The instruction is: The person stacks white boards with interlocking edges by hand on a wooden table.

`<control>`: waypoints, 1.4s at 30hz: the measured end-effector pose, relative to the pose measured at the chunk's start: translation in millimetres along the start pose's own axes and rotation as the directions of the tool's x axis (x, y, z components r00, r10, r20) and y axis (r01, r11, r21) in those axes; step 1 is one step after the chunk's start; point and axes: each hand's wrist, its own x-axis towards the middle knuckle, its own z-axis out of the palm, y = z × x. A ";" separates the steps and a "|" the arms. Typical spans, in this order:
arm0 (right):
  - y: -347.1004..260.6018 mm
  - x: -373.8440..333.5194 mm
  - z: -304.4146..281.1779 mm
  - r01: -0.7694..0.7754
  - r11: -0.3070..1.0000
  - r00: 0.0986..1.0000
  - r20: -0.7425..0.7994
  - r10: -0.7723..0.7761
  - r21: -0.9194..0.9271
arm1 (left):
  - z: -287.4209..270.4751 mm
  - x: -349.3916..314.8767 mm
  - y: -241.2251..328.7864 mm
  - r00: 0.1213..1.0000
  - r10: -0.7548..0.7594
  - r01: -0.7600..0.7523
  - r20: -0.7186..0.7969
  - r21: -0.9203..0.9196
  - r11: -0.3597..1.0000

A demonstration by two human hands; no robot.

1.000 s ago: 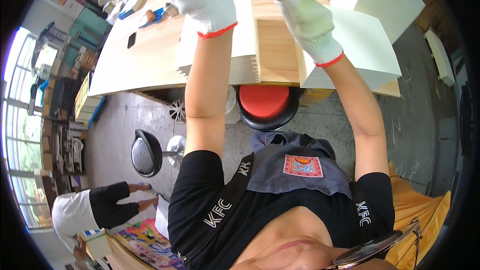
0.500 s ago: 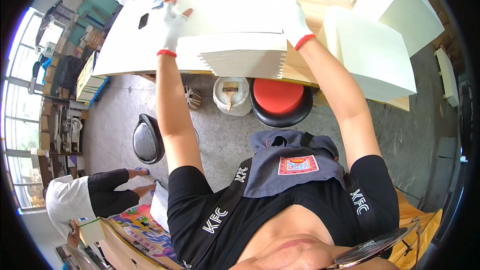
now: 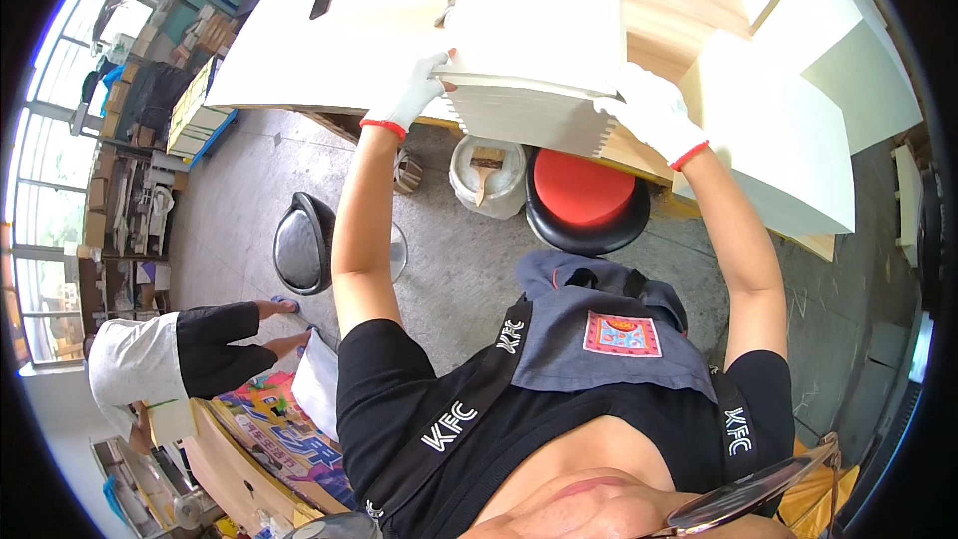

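The person in the dark apron has both gloved hands at a stack of white panels, which sits at the upper centre of the frame, along the near edge of a pale wood surface. The left hand is at the stack's near left corner, two bare fingertips showing apart at the edge of the top panel; whether they pinch it or merely press against it, I can't tell. The right hand has its fingers bent at the near right corner, and their grip is lost to me in the glare.

As for progress, the pile looks well built up to my eye: several layers with notched ends lie one over another, and the top panel roughly covers them. What isn't done is the letting go, both hands being right at the corners. I see nothing joined together in that pile, and a brush rests across a white bucket below the surface, away from both hands. A big white box-like piece stands apart from the stack at the upper right, touched by neither hand
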 end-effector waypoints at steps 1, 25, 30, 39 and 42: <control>3.6 -0.7 5.1 0.044 0.999 0.997 -0.056 -0.044 0.001 | -0.5 -1.9 2.6 1.000 -0.027 0.027 0.007 -0.072 0.997; 23.5 -4.8 34.9 0.182 0.969 0.965 -0.220 -0.144 0.165 | -6.6 15.3 -42.2 0.997 0.068 -0.066 0.038 -0.052 0.996; 21.6 -9.0 36.2 0.083 0.994 0.976 -0.208 -0.066 0.076 | -2.4 11.5 -27.5 1.000 0.007 -0.008 0.019 0.048 0.999; 3.8 -72.0 38.5 0.200 0.971 0.952 -0.210 -0.224 -0.130 | -8.8 -4.8 9.3 0.999 0.034 -0.026 -0.012 0.431 0.902; 37.7 -127.9 49.7 0.371 0.921 0.836 -0.390 -0.387 -0.117 | 4.1 -6.9 88.4 0.888 0.446 -0.283 -0.112 0.631 0.722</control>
